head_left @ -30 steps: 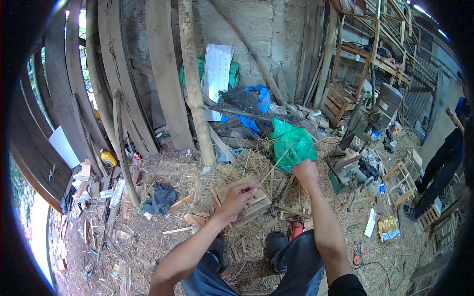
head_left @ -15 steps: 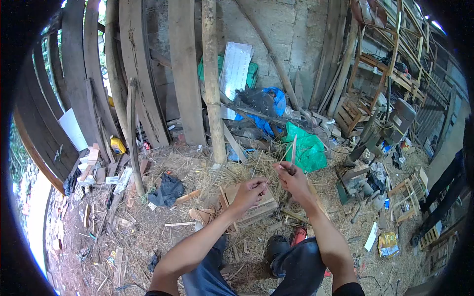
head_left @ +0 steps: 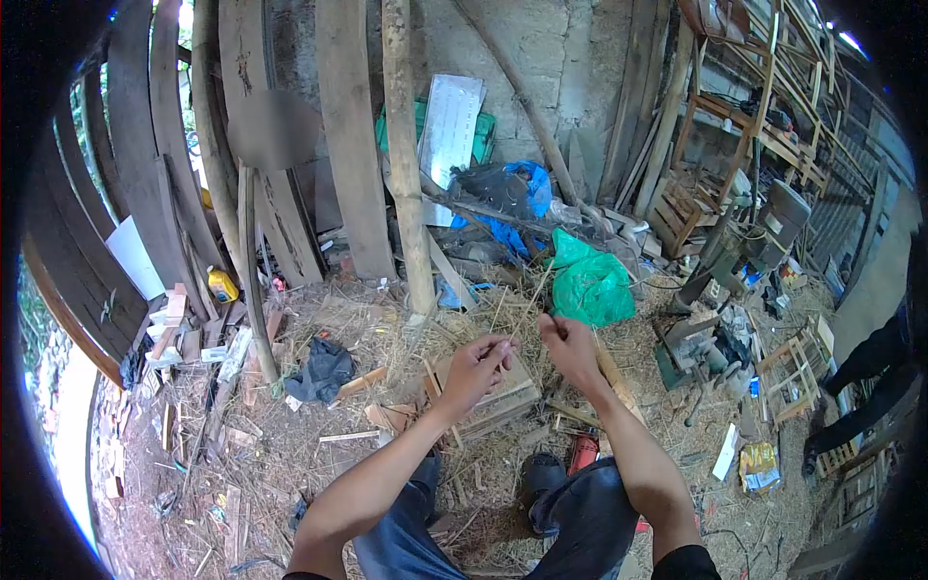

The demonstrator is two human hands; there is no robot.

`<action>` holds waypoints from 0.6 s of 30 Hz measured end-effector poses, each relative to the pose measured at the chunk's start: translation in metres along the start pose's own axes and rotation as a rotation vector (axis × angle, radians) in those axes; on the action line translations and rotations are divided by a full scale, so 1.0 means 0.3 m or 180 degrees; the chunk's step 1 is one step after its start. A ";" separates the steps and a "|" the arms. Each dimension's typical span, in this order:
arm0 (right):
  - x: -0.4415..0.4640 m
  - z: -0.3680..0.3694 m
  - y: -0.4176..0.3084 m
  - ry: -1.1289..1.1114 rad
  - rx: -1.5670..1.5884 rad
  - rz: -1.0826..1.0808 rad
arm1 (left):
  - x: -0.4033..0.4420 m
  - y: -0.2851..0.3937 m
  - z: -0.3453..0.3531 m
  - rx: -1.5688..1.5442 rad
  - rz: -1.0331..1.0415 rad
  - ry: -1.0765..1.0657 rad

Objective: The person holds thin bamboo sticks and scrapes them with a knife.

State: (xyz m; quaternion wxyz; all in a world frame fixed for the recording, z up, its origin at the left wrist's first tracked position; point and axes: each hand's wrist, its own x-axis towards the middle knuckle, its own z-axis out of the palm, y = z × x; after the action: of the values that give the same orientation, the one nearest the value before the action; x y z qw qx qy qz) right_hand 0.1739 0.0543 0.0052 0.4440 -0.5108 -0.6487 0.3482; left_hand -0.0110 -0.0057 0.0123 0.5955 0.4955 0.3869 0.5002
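Note:
My left hand (head_left: 472,377) is closed in a pinch on a thin stick (head_left: 525,311), which slants up and to the right from its fingertips. Close by on the right, my right hand (head_left: 572,354) is curled into a fist. It held a knife with the blade upright half a second ago; the blade is hard to make out now, seemingly turned edge-on or hidden by the fingers. Beneath both hands lies a wooden block (head_left: 503,404) on the straw-covered ground.
A green plastic bag (head_left: 592,290) lies ahead, with a wooden post (head_left: 410,184) left of it. A black cloth (head_left: 324,371) rests on the left. A machine (head_left: 691,348) and a wooden frame (head_left: 791,377) stand right, near another person's legs (head_left: 865,382).
My right hand has tilted, and the upright knife blade no longer shows clearly. My left hand has shifted slightly left, and the thin stick shows more plainly. The view has turned a little.

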 end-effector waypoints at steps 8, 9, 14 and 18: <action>-0.043 0.057 -0.055 0.0017 -0.2499 -0.0598 | -0.003 -0.008 0.013 -0.0116 -0.0032 0.0009; -0.033 0.055 -0.045 0.0066 -0.2574 -0.0568 | -0.003 -0.012 0.016 -0.0113 -0.0040 0.0002; 0.012 0.013 -0.013 0.0378 -0.2875 -0.0632 | -0.015 0.040 0.044 -0.0535 -0.0261 0.0083; 0.032 -0.067 0.020 0.0942 -0.2941 -0.0274 | -0.035 0.028 0.036 -0.0387 -0.0448 -0.0037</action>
State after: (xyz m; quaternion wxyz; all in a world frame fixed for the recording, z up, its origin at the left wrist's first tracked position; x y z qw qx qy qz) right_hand 0.1940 0.0651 0.0092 0.2722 -0.6712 -0.6858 -0.0712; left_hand -0.0046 -0.0182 0.0223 0.6603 0.4330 0.3863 0.4768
